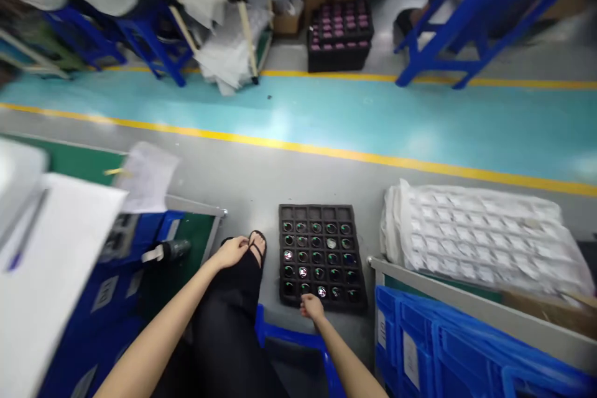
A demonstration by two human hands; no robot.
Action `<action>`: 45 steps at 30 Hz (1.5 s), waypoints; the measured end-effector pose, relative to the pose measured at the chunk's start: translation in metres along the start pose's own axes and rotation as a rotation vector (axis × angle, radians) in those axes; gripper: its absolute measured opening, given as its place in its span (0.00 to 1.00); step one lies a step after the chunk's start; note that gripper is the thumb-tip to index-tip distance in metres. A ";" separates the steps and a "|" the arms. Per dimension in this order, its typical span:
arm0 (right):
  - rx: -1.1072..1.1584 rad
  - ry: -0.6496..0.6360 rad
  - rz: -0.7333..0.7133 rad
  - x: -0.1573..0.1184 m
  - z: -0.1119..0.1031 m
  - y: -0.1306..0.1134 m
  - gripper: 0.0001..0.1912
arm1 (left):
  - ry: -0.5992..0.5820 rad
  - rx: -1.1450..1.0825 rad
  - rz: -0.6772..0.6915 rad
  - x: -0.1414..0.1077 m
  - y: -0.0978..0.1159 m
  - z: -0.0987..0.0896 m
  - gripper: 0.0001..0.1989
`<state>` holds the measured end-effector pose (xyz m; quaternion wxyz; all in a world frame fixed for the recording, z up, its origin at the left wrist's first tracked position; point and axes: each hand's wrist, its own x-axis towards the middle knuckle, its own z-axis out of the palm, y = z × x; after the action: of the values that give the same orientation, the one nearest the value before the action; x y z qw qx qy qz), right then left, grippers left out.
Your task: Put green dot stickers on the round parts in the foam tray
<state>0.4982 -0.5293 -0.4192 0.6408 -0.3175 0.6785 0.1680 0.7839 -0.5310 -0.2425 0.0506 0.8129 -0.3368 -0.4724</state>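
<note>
A black foam tray with a grid of square pockets lies on the floor in front of me. Small round dark parts with green glints fill most pockets; a few look bright white, and the far row holds none. At the near edge of the tray, my right hand is closed, its fingers pinched on the rim. My left hand rests on my bent knee, left of the tray, fingers laid over the dark trouser cloth and holding nothing.
Blue bins stand at right beneath a bench carrying white pocketed trays. On the left are a green-topped bench and white paper. Beyond the yellow-lined aisle stand another tray stack, blue stools and seated people.
</note>
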 end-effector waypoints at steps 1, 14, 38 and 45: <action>-0.020 -0.010 -0.034 -0.017 -0.001 -0.002 0.11 | 0.069 -0.058 -0.006 -0.049 0.000 -0.008 0.16; -0.533 -0.273 -1.098 -0.267 0.080 0.002 0.34 | 0.706 -0.374 -0.783 -0.464 -0.073 0.218 0.38; -1.969 -0.038 -1.404 -0.338 0.231 0.133 0.39 | 0.931 -0.852 -1.343 -0.580 -0.051 0.260 0.18; -1.977 -0.197 -1.532 -0.349 0.202 0.157 0.35 | 1.326 -0.766 -1.319 -0.644 -0.151 0.115 0.17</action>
<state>0.5435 -0.2093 -0.1311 0.1098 -0.9599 -0.1469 0.2121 0.5566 -0.0046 0.1068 0.2139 0.8646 0.4501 0.0646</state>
